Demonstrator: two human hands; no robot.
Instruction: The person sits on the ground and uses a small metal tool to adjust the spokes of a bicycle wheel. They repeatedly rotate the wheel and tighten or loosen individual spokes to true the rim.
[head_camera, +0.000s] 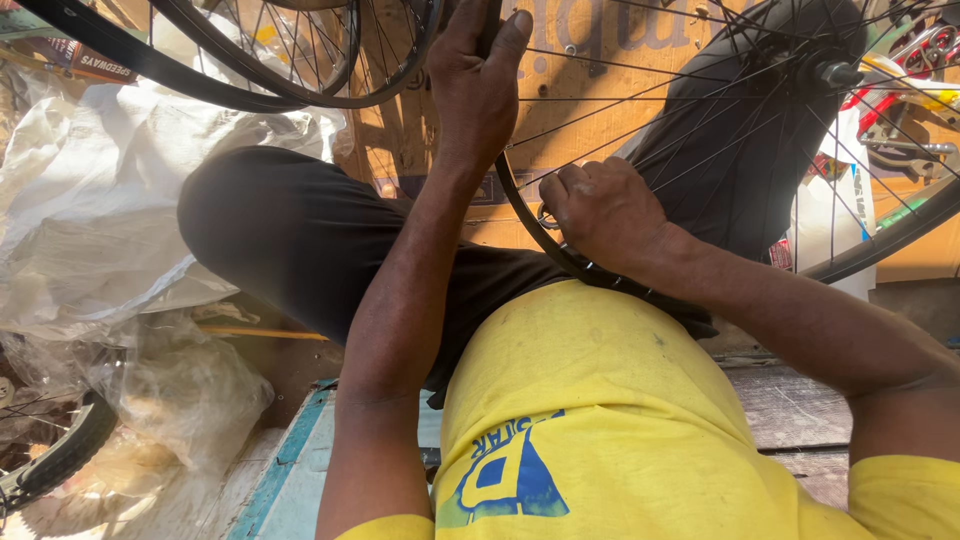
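Two hands on black wheel rim (520, 215): left hand (478, 85) grips rim top, steadying it; right hand (600, 212) curled shut around spoke area, likely adjusting.

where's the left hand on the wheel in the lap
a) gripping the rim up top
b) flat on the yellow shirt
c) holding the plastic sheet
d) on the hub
a: the left hand wraps over the upper part of the black rim, while the right hand works lower down among the spokes, near the yellow shirt.
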